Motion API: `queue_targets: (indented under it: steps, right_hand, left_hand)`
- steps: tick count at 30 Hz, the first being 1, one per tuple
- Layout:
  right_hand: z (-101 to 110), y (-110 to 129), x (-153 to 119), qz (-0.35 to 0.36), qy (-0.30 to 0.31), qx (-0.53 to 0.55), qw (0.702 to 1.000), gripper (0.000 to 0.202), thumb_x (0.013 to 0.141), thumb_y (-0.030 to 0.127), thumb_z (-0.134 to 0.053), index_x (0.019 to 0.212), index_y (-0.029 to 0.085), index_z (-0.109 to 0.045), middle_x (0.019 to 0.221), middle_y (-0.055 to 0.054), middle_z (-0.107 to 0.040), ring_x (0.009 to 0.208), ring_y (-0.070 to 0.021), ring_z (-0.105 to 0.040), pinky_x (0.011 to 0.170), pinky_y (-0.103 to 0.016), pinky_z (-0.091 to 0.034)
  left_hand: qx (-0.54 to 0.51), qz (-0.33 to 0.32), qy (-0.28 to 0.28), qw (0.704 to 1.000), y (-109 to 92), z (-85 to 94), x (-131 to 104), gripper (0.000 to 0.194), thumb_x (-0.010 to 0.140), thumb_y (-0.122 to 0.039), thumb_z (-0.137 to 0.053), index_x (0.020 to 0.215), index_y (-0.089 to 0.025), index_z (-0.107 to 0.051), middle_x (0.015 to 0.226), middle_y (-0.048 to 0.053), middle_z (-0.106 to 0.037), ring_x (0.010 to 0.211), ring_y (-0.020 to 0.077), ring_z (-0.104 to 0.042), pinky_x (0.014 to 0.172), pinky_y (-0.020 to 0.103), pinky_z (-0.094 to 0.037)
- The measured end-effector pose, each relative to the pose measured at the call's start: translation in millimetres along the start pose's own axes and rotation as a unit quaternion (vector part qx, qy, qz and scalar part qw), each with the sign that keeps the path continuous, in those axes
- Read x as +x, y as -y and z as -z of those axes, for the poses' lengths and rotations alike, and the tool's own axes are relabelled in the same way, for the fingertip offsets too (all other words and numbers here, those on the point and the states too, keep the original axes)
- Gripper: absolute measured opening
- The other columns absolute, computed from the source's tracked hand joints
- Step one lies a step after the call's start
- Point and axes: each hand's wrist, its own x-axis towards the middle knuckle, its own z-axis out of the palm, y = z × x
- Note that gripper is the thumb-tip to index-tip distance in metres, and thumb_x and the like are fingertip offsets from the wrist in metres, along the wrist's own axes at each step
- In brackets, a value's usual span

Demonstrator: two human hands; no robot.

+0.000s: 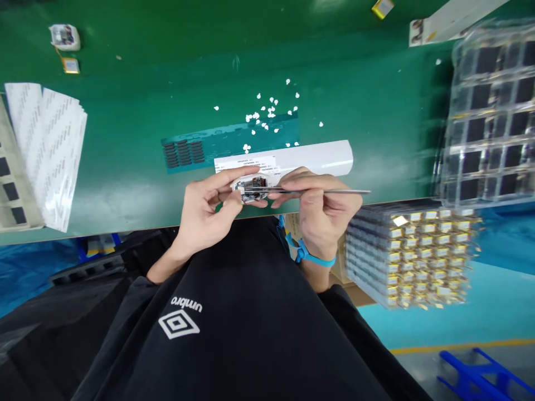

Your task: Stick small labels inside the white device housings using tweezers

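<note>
My left hand (213,206) grips a small white device housing (251,187) by its edges, with the circuit board inside it facing up. In my right hand (320,206) a pair of metal tweezers (334,191) is pinched, lying nearly level. Their tips reach over the circuit board; whether they hold a part is too small to tell. Just beyond both hands lies a white printed sheet (326,159), partly covered by my fingers. Behind it is a teal strip (234,146) with rows of small dark pads (183,153) at its left end.
Small white bits (263,114) lie scattered behind the strip. Farther left are white printed sheets (52,150), another white device (65,37) and a battery (71,65). A clear compartment tray (489,117) stands right, above stacked trays of batteries (413,256) beside the table edge.
</note>
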Motion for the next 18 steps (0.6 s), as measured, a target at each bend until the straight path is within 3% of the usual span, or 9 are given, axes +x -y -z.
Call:
queue_targets:
  steps: [9, 13, 18]
  right_hand:
    - [2, -8, -6, -0.042, -0.029, 0.096, 0.994, 0.02, 0.11, 0.039, -0.068, 0.114, 0.035, -0.087, 0.093, -0.001, -0.083, 0.075, -0.0183, -0.083, 0.036, -0.02, -0.055]
    - [-1, -12, -3, -0.002, -0.077, 0.072, 0.994, 0.018, 0.109, 0.045, -0.069, 0.112, 0.039, -0.086, 0.086, 0.0, -0.078, 0.069, -0.0198, -0.082, 0.036, -0.023, -0.055]
    - [-3, -15, -3, -0.03, -0.11, 0.018, 0.993, 0.02, 0.106, 0.053, -0.07, 0.106, 0.038, -0.084, 0.089, -0.001, -0.078, 0.066, -0.0214, -0.08, 0.038, -0.029, -0.057]
  left_hand:
    - [0.027, -0.036, -0.043, 0.998, 14, 2.6, -3, 0.027, 0.105, -0.033, -0.072, 0.127, -0.021, -0.084, 0.118, 0.008, -0.087, 0.098, 0.027, -0.088, 0.075, 0.028, -0.072]
    - [-0.035, 0.01, -0.041, 0.998, 16, 6.4, -4, 0.028, 0.102, -0.033, -0.074, 0.125, -0.024, -0.085, 0.115, 0.006, -0.087, 0.085, 0.0262, -0.088, 0.084, 0.038, -0.074]
    - [-0.076, 0.06, -0.038, 0.995, 18, 11.7, -5, 0.03, 0.1, -0.037, -0.073, 0.126, -0.027, -0.085, 0.113, 0.005, -0.088, 0.083, 0.0283, -0.087, 0.089, 0.047, -0.075]
